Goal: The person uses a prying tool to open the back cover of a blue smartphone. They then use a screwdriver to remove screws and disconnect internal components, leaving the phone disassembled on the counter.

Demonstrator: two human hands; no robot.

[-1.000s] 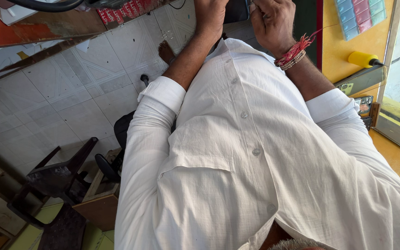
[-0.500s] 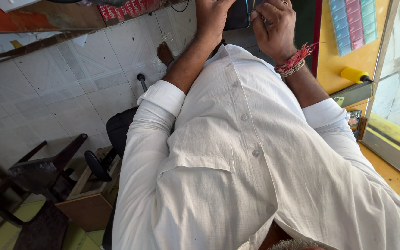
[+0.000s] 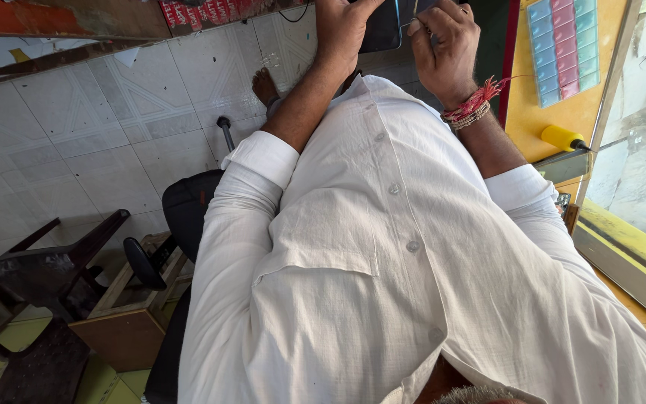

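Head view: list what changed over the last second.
The camera view shifted a little, so the yellow-handled tool sits lower in frame. The left hand stays on the dark flat device, and the right hand stays beside it pinching a thin tool. Nothing was released.

Top edge, left of centre: a strip of small red packets [image 3: 211, 11] hangs in a row under the orange shelf. Top centre: a dark flat device with a screen-like face [image 3: 380, 26], mostly hidden behind the hands; cannot tell if lit. Upper right: a card of blister packs [image 3: 564, 45], columns of pale blue, pink and green cells, fixed to the yellow panel [image 3: 555, 112].
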